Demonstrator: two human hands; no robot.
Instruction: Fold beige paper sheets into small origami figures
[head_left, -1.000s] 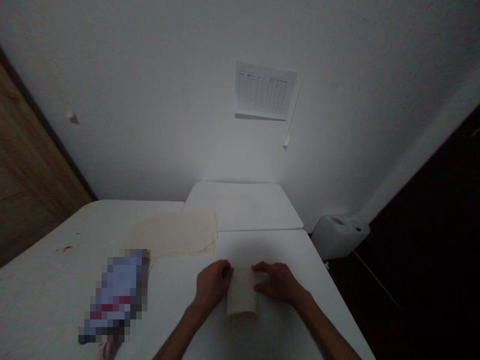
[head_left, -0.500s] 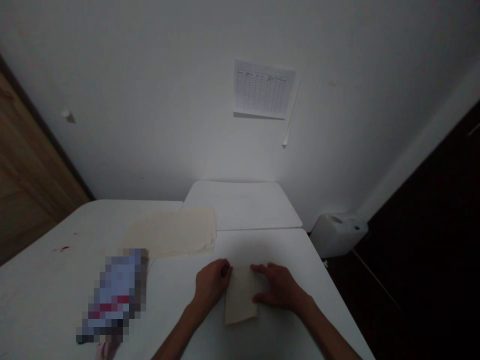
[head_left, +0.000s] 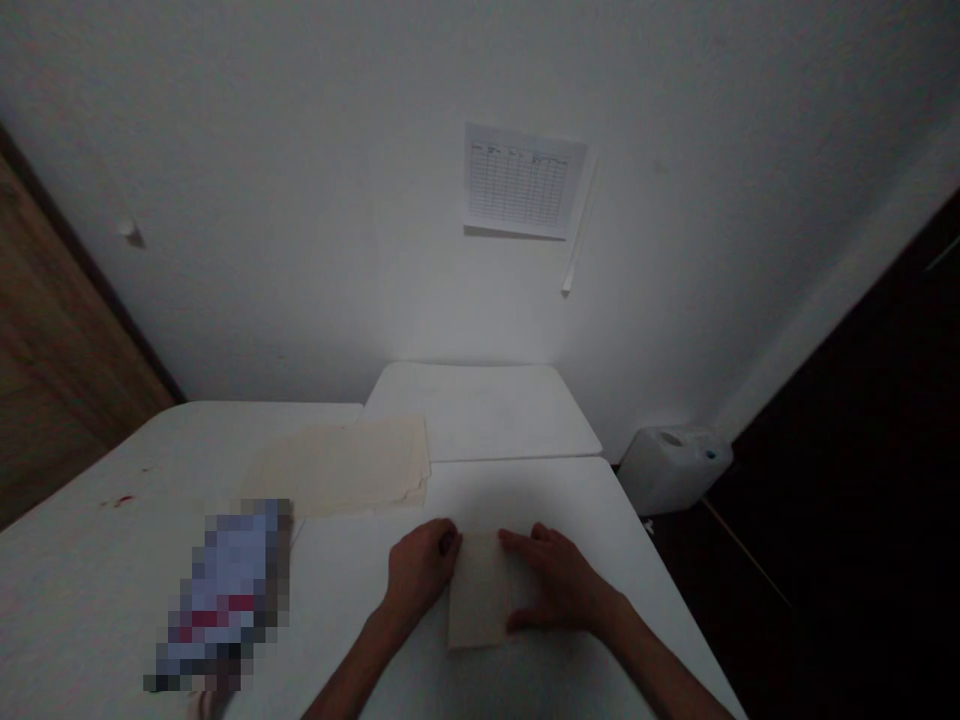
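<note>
A narrow beige folded cloth lies flat on the white table in front of me. At its far left corner, my left hand is closed, with thumb and curled fingers pinching the edge. My right hand rests along the right side. Its index fingertip touches the far right corner and its thumb presses the edge lower down, fingers spread apart. Farther left lies a stack of larger beige cloth sheets, their edges slightly uneven.
A blurred-out blue and red item lies on the left of the white table. A white panel adjoins the far edge. A printed chart hangs on the wall. A white plastic jug stands beyond the table's right edge.
My right thumb has slid a little nearer along the cloth's right edge. The cloth's near edge lies straighter. My left hand keeps its place at the corner.
</note>
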